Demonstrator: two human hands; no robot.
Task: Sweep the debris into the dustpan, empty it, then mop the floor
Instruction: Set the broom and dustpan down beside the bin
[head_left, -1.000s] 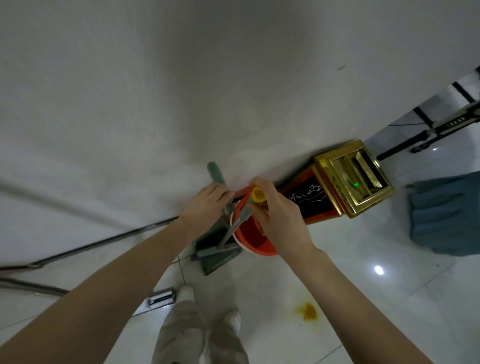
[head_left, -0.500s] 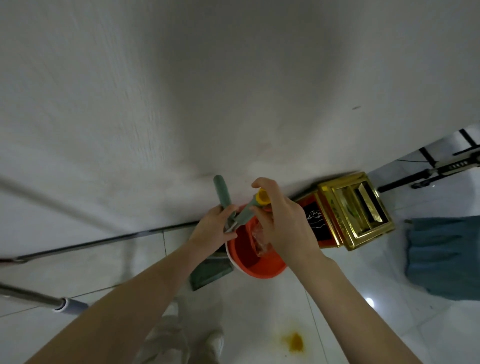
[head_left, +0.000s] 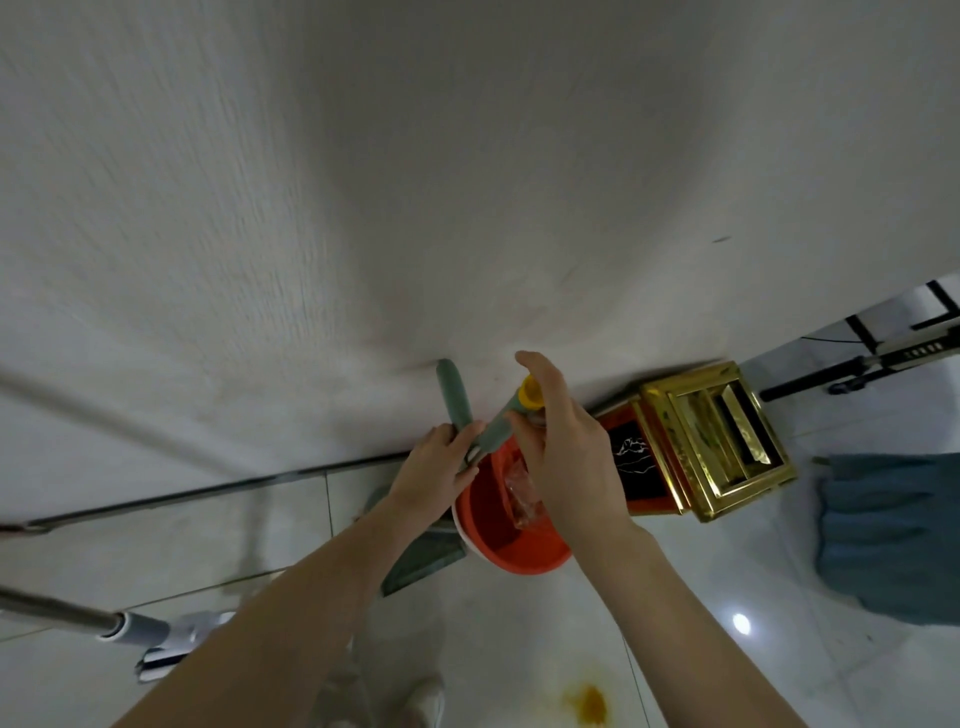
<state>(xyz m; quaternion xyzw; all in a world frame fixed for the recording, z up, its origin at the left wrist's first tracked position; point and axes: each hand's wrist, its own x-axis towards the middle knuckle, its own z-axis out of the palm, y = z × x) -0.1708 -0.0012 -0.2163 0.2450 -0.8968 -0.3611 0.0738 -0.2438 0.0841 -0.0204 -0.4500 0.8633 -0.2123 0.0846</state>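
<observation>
Counted: one orange bucket (head_left: 511, 551), one dustpan (head_left: 423, 558) beside it on the floor, two green handles. Left hand (head_left: 434, 475) clasps both handles; right hand (head_left: 566, 457) pinches the yellow-capped handle (head_left: 511, 418), arm extended over the bucket.

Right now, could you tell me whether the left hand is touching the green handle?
Touching. The head view shows the left hand with its fingers wrapped around the green handle, no gap between them.
</observation>
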